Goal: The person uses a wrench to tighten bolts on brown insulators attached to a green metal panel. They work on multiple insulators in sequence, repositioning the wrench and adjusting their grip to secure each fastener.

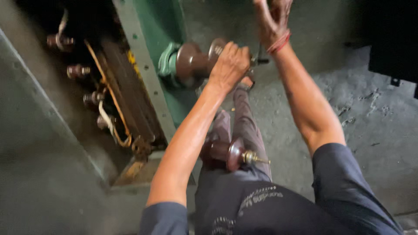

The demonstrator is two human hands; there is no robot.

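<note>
- Insulator (191,63): brown, ribbed, sticking out sideways from the green tank wall (152,48), seated in a pale green collar; the left hand (230,66) is wrapped tight round its outer end.
- Right hand (273,19) is up by the top edge, fingers loosely spread, holding nothing I can make out; a red thread circles the wrist. A dark small tool or stud (260,58) shows just past the left fist; blurred, cannot tell which.
- Second insulator (228,153), lower on the same wall, stands with its brass stud bare and no hand on it.
- By my reading, both insulators sit in the wall already; the upper one is being tightened or checked, the lower one looks untouched for now.
- Inside the open tank: four small bushings (78,71) in a row, with tan leads.
- Floor (370,113) is rough grey concrete, stained and cracked; dim room.
</note>
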